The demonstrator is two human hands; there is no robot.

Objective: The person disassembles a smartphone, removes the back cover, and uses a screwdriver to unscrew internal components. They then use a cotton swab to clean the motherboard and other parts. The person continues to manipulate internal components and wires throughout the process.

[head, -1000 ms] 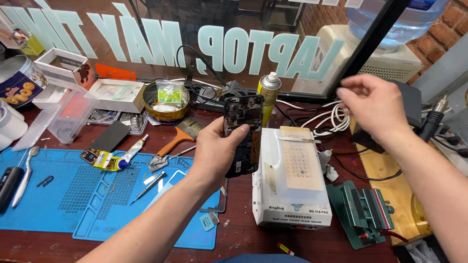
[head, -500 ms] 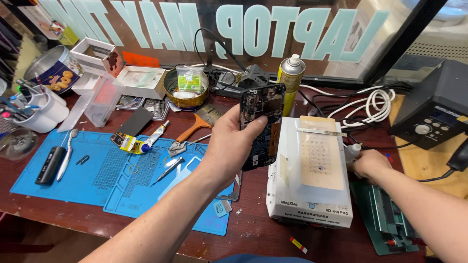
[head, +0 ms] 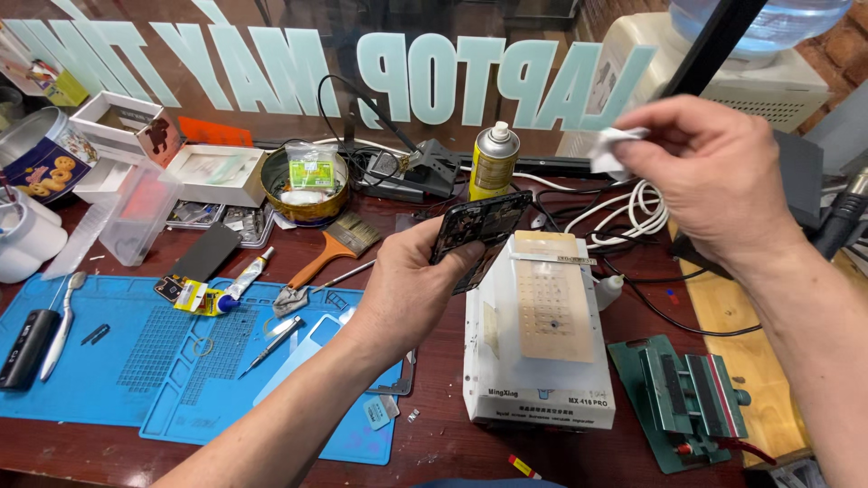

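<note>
**Describer:** Hands over a cluttered repair bench, seen from above. The left hand [head: 411, 289] is curled firmly around an opened phone frame [head: 479, 230], lifted above the white heating station [head: 538, 334]. The right hand [head: 714, 176] is raised at upper right, fingertips pinched on a small white wipe [head: 615, 149].

**Listener:** What changed just now?

**Describer:** Half a second ago the right hand was down beside the station, near the green clamp jig [head: 692, 398]. It has since come up with the wipe. The phone frame has stayed in the left hand. My reading: cleaning of the frame is at hand.

**Listener:** Which packages and signs are there?

**Describer:** Large pale mirrored lettering runs across the window behind the bench. A yellow spray can [head: 493, 163] with a white cap stands behind the phone. A round brass-coloured tin [head: 305, 185] holds green-labelled packets. At far left sits a dark blue biscuit tin [head: 41, 158], with white cardboard boxes [head: 217, 173] between the two. A yellow-labelled glue tube [head: 226, 291] lies on the blue work mat [head: 136, 380].
</note>
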